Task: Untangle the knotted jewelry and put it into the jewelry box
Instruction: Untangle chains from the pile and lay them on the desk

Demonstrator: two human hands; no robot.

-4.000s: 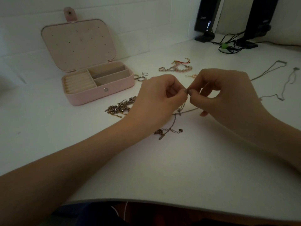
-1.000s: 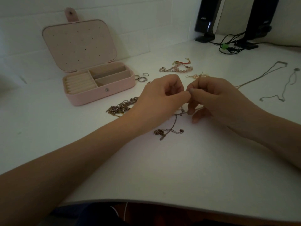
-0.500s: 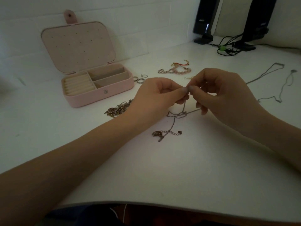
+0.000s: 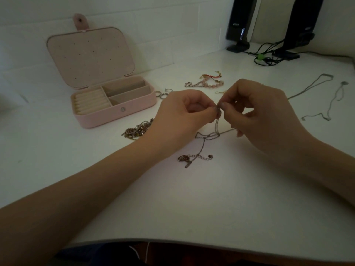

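Left hand point(image 4: 180, 110) and right hand point(image 4: 257, 110) pinch thin chain point(image 4: 217, 125) with curled fingers, tips meeting above surface point(image 4: 192, 204). Chain hangs near vertical, looped knot and clasp end lying toward viewer. Pink jewelry box point(image 4: 113, 104) open, far left.

We cannot make out the knot where the left hand point(image 4: 180, 114) and right hand point(image 4: 265, 116) meet over the thin chain point(image 4: 203, 144); the fingertips cover it. Left of that chain, the left hand hides part of the dark chain pile point(image 4: 136, 130). Both speakers point(image 4: 241, 24) beyond it are cut off at the top edge.
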